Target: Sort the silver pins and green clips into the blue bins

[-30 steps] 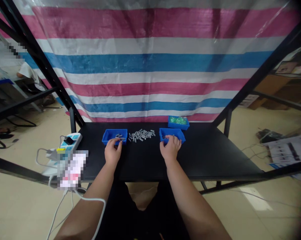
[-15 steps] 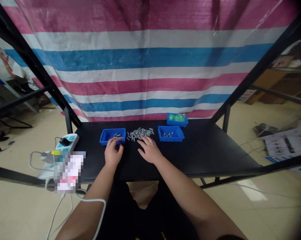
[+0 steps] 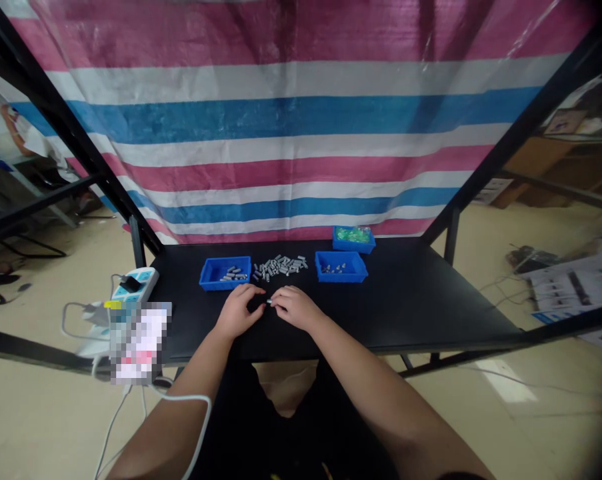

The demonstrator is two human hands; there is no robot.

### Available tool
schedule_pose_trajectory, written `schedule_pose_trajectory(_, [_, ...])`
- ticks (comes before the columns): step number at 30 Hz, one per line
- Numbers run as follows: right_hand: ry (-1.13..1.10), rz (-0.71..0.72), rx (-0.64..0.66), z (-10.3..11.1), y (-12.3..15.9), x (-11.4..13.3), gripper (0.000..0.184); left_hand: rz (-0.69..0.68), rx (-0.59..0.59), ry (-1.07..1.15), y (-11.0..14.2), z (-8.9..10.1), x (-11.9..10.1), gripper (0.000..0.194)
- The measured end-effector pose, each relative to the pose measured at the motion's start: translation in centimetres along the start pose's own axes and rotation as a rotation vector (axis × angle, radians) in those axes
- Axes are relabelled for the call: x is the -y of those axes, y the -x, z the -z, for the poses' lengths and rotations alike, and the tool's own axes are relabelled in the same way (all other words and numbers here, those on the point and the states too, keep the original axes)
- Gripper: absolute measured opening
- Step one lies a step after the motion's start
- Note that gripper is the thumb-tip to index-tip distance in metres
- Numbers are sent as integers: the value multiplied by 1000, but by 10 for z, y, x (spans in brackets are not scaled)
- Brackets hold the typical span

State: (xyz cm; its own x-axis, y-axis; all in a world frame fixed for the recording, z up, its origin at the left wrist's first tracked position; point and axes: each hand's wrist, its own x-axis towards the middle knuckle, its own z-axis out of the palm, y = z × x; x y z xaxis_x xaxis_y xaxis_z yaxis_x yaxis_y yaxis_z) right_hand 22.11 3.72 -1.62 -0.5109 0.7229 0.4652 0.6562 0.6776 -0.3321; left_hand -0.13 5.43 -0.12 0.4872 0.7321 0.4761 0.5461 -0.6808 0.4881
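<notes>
My right hand (image 3: pixel 295 307) pinches a small grey metal cylinder (image 3: pixel 269 302) between thumb and fingertips, low over the black table. Facing it from the left, my left hand (image 3: pixel 239 311) has thumb and fingers apart with nothing between them, close to the cylinder's free end. Beyond both hands lies a loose pile of similar grey cylinders (image 3: pixel 281 265). Left of the pile stands a blue bin (image 3: pixel 211 285) with several cylinders in it. On the pile's right, another blue bin (image 3: pixel 353 275) holds a few small metal pieces, too small to name.
A third blue bin (image 3: pixel 355 247) with green, plastic-looking contents sits at the back. A power strip (image 3: pixel 139 285) with white cables (image 3: pixel 193 398) is at the table's left edge. Black frame posts (image 3: pixel 451 233) and a striped sheet (image 3: pixel 291 167) bound the table (image 3: pixel 421 307).
My right hand has drawn back from the pile with a cylinder in its fingers. My left hand has left the left bin and come right, towards the right hand.
</notes>
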Motion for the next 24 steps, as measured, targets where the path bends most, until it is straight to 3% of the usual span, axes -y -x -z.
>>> schedule_pose_trajectory(3, [-16, 47, -28, -3, -1, 3, 18, -75, 104, 4, -2, -1, -2, 24])
schedule_pose_trajectory(6, [-57, 63, -55, -1, -2, 7, 21, -24, 100, 48, -1, -5, 0, 18])
schedule_pose_trajectory(9, [-25, 5, -98, 5, -2, 10, 26, 26, -17, 40, 2, -8, 3, 19])
schedule_pose_trajectory(13, [169, -279, -187, 9, -3, 1, 42, 119, -252, -131, 3, -8, 3, 17])
schedule_pose_trajectory(16, [241, -439, -194, 6, -3, -11, 44, 240, -414, -235, 3, -6, 2, 16])
schedule_pose_trajectory(20, [246, -445, -162, 1, -2, -19, 40, 354, -525, -270, 2, -4, 5, 18])
schedule_pose_trajectory(24, [243, -407, -151, 3, -2, -16, 38, 413, -576, -172, 2, -2, 10, 20])
